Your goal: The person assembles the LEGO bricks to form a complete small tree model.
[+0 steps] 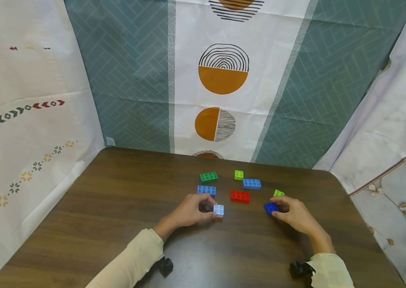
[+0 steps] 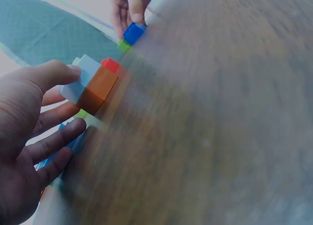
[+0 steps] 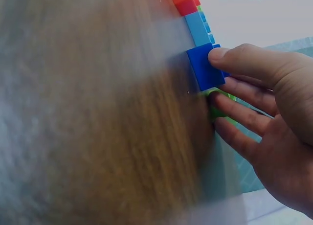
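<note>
Between thumb and fingers, my left hand [image 1: 191, 210] pinches a pale blue brick [image 1: 218, 209] that sits on top of an orange brick [image 2: 99, 90]. The orange brick's lower side is at the tabletop. Further right, my right hand [image 1: 294, 214] pinches a dark blue brick [image 1: 270, 208] at the table, its thumb on the near side in the right wrist view. Just behind that brick is a lime green brick [image 1: 279, 193], partly covered by the right hand. A red brick [image 1: 240, 196] lies between the two hands, a little farther back.
Behind the left hand lies a blue brick [image 1: 206, 190], with a dark green brick [image 1: 208, 177] beyond it. Another blue brick [image 1: 251, 183] and a small lime brick [image 1: 238, 175] lie behind the red one. Patterned cloths [image 1: 134, 80] hang around the wooden table [image 1: 116, 188].
</note>
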A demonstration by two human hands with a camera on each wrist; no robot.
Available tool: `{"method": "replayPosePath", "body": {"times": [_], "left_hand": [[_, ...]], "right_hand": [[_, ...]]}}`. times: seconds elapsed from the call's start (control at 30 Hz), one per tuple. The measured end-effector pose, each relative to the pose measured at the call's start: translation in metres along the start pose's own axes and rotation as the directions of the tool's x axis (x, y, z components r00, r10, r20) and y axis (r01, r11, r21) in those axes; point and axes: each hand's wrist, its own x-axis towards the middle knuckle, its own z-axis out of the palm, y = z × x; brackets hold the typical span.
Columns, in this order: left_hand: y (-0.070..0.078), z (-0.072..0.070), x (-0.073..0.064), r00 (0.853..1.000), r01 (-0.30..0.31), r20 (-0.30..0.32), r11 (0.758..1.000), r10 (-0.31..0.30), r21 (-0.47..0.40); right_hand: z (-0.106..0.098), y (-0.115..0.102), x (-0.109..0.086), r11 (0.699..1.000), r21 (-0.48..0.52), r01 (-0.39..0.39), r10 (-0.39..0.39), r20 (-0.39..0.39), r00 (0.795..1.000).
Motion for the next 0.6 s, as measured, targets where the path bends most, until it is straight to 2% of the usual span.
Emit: {"method": "replayPosePath", "body": {"times": [0.2,0.43,0.6], "left_hand": [[0.0006,0.001,0.0,1.0,-0.005,-0.004,1.0,0.005,-0.002],[0.0009,0.0003,0.0006,1.0,0.008,0.001,1.0,-0.008,-0.006],[0.001,0.0001,0.0006,1.0,0.012,0.0,1.0,-0.012,-0.005]], "right_hand": [[0.001,0.0013,-0.0036,1.0,-0.024,-0.016,0.016,0.007,1.0],[0.0038,0.0012,-0.0042,0.997,-0.074,-0.012,0.011,-0.02,1.0],[0.0057,-0.0047,-0.0061,0.997,-0.071,-0.03,0.027,-0.035,0.999]]}}
